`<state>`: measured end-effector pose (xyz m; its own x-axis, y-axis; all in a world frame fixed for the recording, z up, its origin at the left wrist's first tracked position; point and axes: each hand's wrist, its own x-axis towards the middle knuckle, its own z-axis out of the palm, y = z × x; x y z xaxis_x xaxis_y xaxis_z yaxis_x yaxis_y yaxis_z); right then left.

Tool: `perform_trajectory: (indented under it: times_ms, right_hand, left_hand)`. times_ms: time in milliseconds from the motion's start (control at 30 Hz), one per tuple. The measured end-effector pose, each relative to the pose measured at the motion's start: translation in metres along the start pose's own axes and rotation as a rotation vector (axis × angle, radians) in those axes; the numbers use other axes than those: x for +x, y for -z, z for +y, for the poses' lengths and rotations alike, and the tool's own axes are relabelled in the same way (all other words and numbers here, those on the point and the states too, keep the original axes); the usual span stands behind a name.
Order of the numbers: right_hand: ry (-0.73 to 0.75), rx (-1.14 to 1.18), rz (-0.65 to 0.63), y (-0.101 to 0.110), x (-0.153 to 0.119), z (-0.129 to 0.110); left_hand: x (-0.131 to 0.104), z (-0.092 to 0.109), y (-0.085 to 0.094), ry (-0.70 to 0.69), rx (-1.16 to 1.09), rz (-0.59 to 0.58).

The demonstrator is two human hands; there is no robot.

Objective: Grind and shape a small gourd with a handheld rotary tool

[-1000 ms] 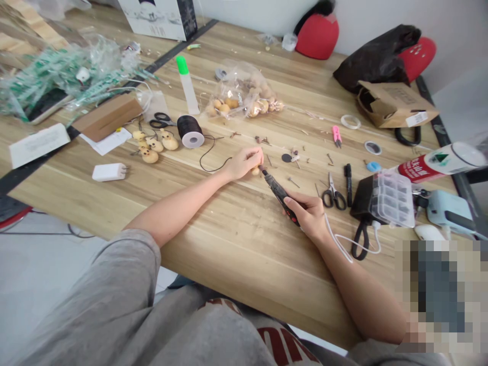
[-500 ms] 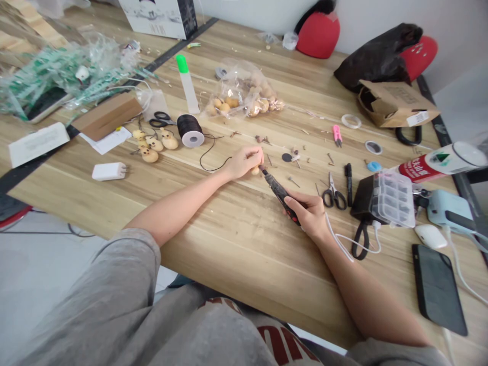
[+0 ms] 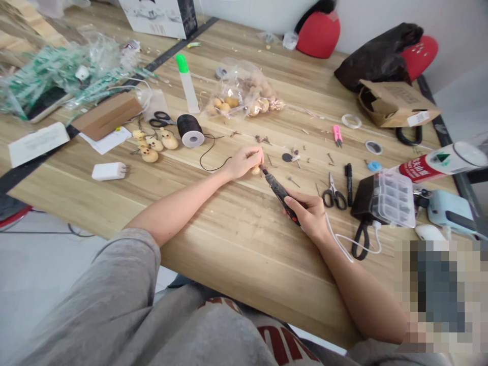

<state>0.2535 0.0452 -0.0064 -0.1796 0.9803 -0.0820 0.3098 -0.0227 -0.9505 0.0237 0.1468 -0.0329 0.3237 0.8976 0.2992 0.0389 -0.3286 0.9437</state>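
Note:
My left hand [image 3: 246, 162] is closed around a small tan gourd [image 3: 255, 170], most of it hidden by the fingers. In my right hand [image 3: 307, 211] is a black rotary tool [image 3: 280, 191], its tip pointing up and left. That tip meets or nearly meets the small gourd; contact cannot be made out. Left of my left hand stands a spool of black cord [image 3: 190, 130], one loose end trailing on the table. Several finished-looking little gourds [image 3: 149, 152] with dark eyes lie beyond the spool. Small bits [image 3: 293, 181] are scattered beside the tool.
A clear bag of gourds [image 3: 244, 94] lies behind my hands. Black scissors [image 3: 334, 195], a marker [image 3: 348, 183] and a clear compartment box [image 3: 394, 198] are on the right, with a white cable [image 3: 339, 246] near my right wrist. A green-capped bottle [image 3: 187, 86] stands farther back.
Both hands, the gourd and the rotary tool hold nearly the same positions. A blurred patch now covers the phone at the lower right.

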Motion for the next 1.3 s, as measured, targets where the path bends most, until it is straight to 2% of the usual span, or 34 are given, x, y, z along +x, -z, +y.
perform_trajectory:
  times_ms: [1300]
  right_hand:
    - [0.009, 0.006, -0.01, -0.0003, -0.0005, -0.0012]
  left_hand:
    - [-0.0002, 0.0003, 0.0005, 0.014, 0.034, 0.002]
